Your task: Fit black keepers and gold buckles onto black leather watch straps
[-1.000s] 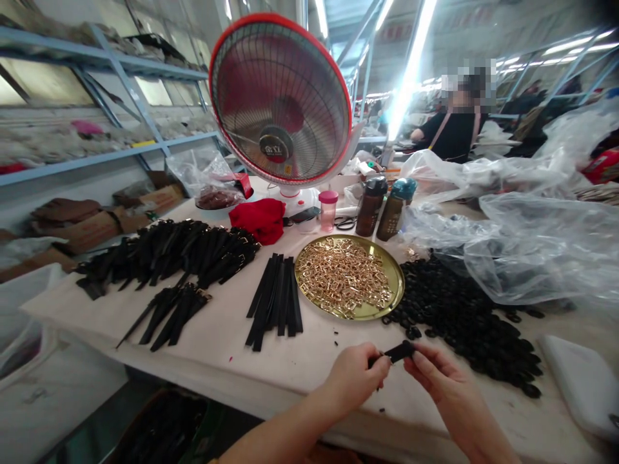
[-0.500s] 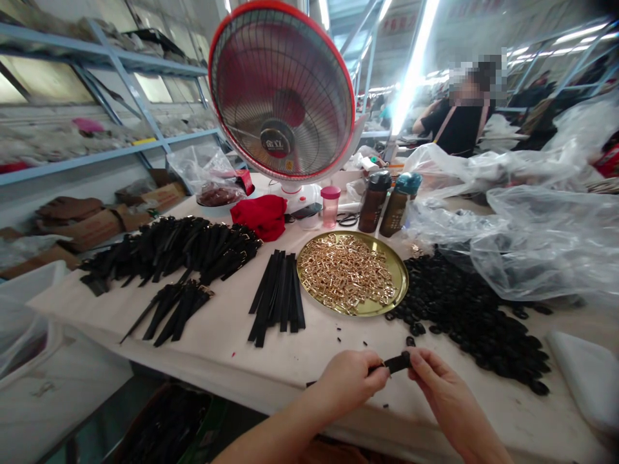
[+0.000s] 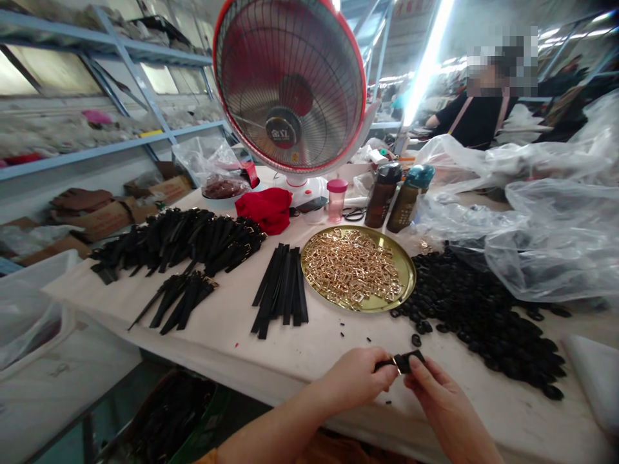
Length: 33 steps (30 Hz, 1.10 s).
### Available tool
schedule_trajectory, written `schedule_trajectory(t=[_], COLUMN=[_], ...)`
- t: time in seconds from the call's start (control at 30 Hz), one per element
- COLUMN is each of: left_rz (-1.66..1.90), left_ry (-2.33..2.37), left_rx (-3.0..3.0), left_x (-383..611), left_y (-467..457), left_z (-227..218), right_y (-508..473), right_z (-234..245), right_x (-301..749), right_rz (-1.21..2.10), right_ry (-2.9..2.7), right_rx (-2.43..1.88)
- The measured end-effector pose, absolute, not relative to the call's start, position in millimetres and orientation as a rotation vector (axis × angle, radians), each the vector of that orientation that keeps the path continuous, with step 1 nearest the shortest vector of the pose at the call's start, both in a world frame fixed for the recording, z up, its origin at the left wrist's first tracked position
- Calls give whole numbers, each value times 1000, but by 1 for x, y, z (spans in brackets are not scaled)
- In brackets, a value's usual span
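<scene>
My left hand [image 3: 356, 379] and my right hand [image 3: 438, 394] meet over the table's near edge, both pinched on one short black strap piece [image 3: 405, 361] with a glint of gold metal at its middle. Just beyond the hands lie a few loose black bits. A round gold tray [image 3: 407, 274] of small gold buckles sits behind them. A pile of black loops [image 3: 478, 316] spreads to the right of the tray. A neat bundle of black straps [image 3: 282, 290] lies left of the tray.
Larger heaps of black straps [image 3: 174, 241] cover the table's left. A red-rimmed fan [image 3: 290, 84], a red cloth [image 3: 265, 209], a pink-lidded cup [image 3: 335, 200] and two bottles [image 3: 394, 196] stand at the back. Clear plastic bags [image 3: 541, 225] lie right. Another person [image 3: 476, 116] works far behind.
Both hands stay together on the strap piece, turning it slightly; gold metal now shows at its middle. The view has shifted a little to the left and down.
</scene>
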<state>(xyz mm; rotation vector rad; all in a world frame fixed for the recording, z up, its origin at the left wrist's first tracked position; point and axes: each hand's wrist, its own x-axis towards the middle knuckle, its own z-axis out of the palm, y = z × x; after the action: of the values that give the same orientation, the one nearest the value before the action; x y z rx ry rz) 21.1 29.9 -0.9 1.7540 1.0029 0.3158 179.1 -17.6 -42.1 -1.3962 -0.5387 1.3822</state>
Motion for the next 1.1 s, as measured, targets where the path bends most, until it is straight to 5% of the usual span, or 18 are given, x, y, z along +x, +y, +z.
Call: schedule_trajectory(t=[0.47, 0.7, 0.9, 1.1], left_rz=[275, 212, 238, 247], left_ry=[1213, 1238, 1182, 1034], left_rx=[1739, 1797, 1791, 1587], left_x=[17, 13, 8, 8], left_y=[22, 18, 12, 16], left_z=[-1, 1, 7, -1], right_y=[-20, -23, -20, -23], right_z=[-31, -35, -37, -37], right_x=[169, 173, 174, 180], right_rz=[1746, 1633, 1055, 1296], right_ry=[-632, -826, -1020, -998], right_rx=[-1232, -1262, -1649, -1621])
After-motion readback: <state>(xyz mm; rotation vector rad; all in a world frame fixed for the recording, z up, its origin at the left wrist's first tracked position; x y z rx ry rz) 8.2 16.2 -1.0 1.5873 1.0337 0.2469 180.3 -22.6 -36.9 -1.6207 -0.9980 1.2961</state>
